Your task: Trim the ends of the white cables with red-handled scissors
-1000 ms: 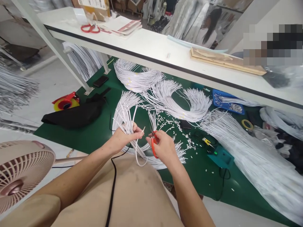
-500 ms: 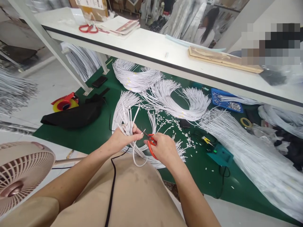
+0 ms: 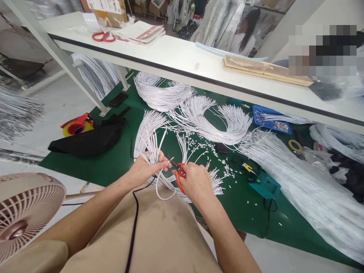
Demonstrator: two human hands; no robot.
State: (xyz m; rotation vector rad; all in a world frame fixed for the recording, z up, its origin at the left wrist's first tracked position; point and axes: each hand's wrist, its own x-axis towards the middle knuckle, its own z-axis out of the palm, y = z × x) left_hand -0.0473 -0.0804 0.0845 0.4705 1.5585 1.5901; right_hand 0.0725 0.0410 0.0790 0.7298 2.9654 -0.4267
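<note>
My left hand is closed around a bunch of white cables, whose ends stick up above the fingers. Its thumb and forefinger pinch one cable end pointing right, and a loop of cable hangs below. My right hand grips red-handled scissors. Their dark blades point left and lie at the pinched cable end; whether they touch it I cannot tell. More white cables lie curved on the green table behind and under my hands. Small white and metallic pieces are scattered to the right.
Coiled white cable bundles cover the table's back. A white shelf crosses above it, carrying other red scissors. At left are a tape dispenser, a black pouch and a fan. A teal device stands right. People sit beyond.
The scissors and my right hand have shifted slightly left, and the blades are closer to the pinched cable end. My left hand keeps its hold on the bunch. The whole view has moved slightly.
</note>
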